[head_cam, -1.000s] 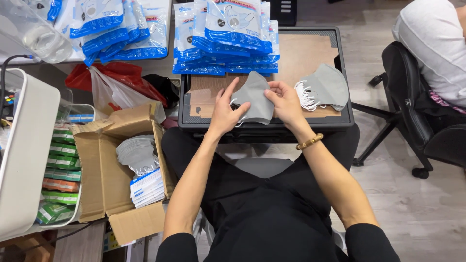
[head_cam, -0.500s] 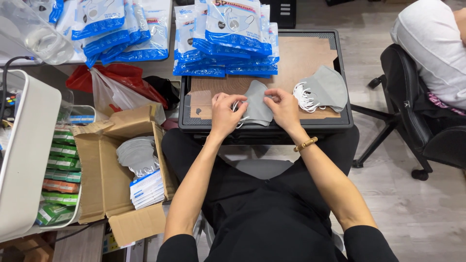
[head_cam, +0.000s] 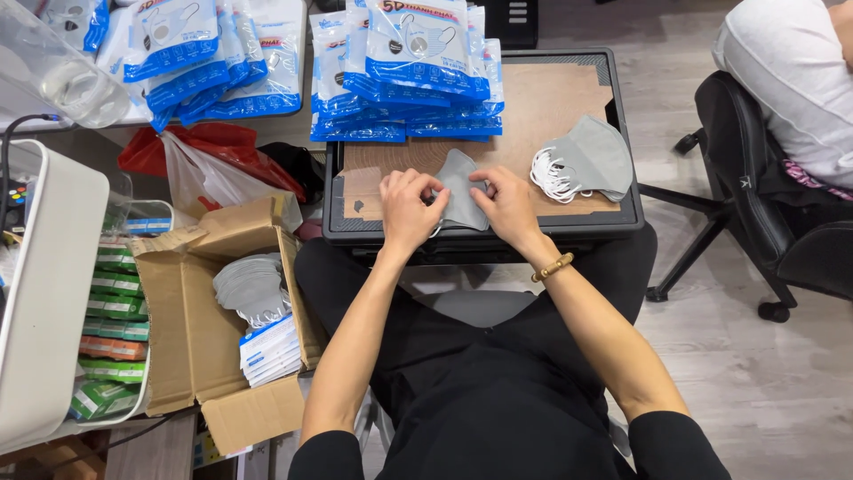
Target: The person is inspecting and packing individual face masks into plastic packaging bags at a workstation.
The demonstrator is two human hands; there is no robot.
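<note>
Both hands, left [head_cam: 407, 206] and right [head_cam: 508, 203], pinched mask [head_cam: 460, 188] flat on tray [head_cam: 569, 233]. Risk: uneven pull, crooked fold.

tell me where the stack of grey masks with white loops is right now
In the head view, the stack of grey masks lies on the right of the tray, just right of the right hand.

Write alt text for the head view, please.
Both hands, left hand and right hand, hold a folded grey mask on a black tray on the person's lap. Blue mask packets and a grey mask stack lie on it.
</note>
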